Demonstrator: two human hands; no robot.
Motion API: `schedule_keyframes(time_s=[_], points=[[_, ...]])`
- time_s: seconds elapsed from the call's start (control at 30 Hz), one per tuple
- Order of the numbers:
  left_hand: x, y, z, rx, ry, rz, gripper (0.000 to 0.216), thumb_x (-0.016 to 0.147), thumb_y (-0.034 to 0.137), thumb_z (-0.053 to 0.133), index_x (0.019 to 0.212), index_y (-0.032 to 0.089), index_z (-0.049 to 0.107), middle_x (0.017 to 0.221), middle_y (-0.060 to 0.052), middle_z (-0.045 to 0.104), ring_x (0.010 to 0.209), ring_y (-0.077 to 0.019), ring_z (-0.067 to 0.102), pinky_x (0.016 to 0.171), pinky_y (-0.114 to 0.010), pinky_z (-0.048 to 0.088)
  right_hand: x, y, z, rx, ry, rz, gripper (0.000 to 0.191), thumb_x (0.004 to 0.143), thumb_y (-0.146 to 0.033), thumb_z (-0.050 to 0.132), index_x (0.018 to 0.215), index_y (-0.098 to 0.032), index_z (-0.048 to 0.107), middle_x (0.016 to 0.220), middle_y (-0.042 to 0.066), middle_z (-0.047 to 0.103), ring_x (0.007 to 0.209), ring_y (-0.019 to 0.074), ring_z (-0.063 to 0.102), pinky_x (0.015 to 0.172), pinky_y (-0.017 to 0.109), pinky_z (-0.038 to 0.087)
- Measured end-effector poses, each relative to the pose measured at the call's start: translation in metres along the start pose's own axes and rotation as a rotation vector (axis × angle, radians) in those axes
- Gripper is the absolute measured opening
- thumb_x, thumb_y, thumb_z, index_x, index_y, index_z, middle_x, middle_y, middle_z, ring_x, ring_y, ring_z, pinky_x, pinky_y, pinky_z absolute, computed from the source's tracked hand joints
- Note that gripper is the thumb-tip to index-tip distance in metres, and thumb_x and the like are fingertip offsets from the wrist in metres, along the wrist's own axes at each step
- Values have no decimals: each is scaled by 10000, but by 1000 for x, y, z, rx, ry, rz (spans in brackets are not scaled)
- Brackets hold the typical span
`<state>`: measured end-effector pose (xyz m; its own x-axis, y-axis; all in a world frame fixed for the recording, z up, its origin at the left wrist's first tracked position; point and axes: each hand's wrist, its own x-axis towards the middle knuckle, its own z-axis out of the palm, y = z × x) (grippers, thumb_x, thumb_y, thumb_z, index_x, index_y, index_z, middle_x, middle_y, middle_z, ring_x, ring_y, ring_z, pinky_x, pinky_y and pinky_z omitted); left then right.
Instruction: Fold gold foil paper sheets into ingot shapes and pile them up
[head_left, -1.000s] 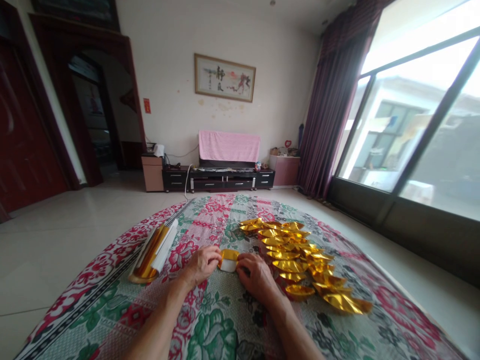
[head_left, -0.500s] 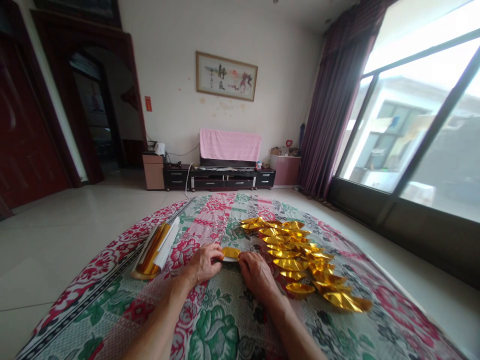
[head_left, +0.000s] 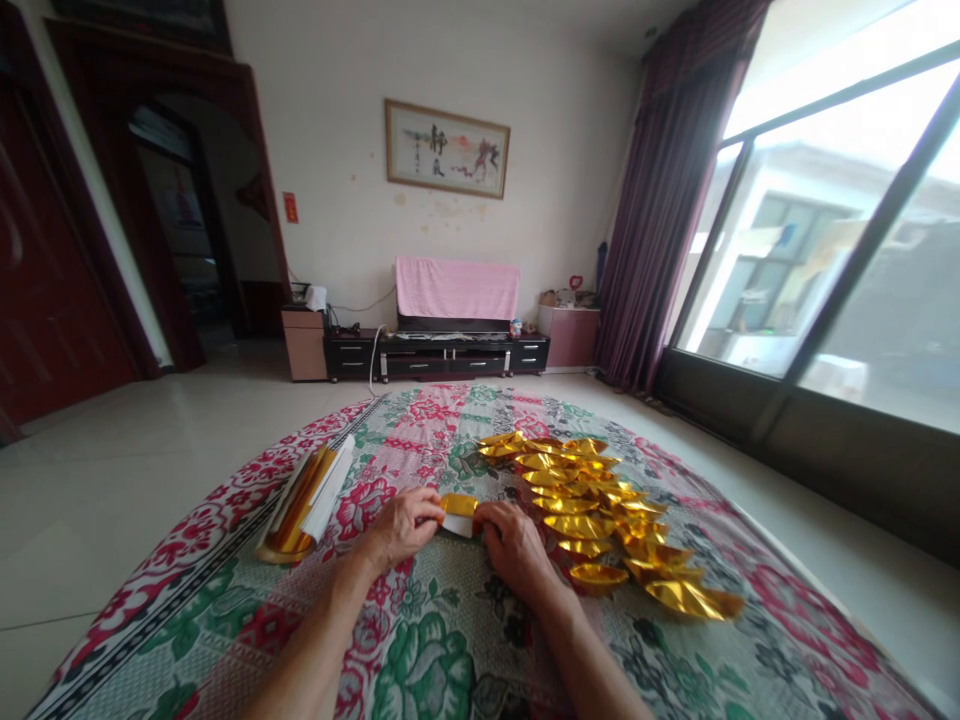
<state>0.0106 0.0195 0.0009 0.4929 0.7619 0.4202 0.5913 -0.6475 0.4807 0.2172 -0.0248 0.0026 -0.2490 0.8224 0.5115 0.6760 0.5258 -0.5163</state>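
Observation:
Between my hands, near the middle of the table, is a small piece of gold foil paper (head_left: 459,504), gold on its far part and white on the side nearer me. My left hand (head_left: 406,522) pinches its left end with closed fingers. At the right end, my right hand (head_left: 513,537) grips it, fingers curled and partly hidden behind the knuckles. Just right of that hand lie several folded gold paper ingots (head_left: 577,527) in rough rows. A stack of gold and white paper sheets (head_left: 311,500), curled at the edges, rests to the left of my left hand.
A patterned cloth in red, green and grey covers the round table (head_left: 427,660). Beyond it stand a low black cabinet (head_left: 450,357) and a screen under a pink cloth (head_left: 457,288). Purple curtains (head_left: 660,220) and a large window are on the right.
More of the white side of the foil paper now shows between my hands. Both hands keep their hold in nearly the same place. The view has shifted slightly.

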Motion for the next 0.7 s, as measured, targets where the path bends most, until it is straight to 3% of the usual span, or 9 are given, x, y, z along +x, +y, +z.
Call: schedule_keyframes(time_s=[0.7], points=[[0,6,-6,-19,-47,-32,206,708,133,531,781,208,709,965,-28,632,920,-135,577,870,-233,421,1,0,8,-50,17,84,145,730,-121,552,761,-188,677,910,37,658,874,157,570,839,283,388]])
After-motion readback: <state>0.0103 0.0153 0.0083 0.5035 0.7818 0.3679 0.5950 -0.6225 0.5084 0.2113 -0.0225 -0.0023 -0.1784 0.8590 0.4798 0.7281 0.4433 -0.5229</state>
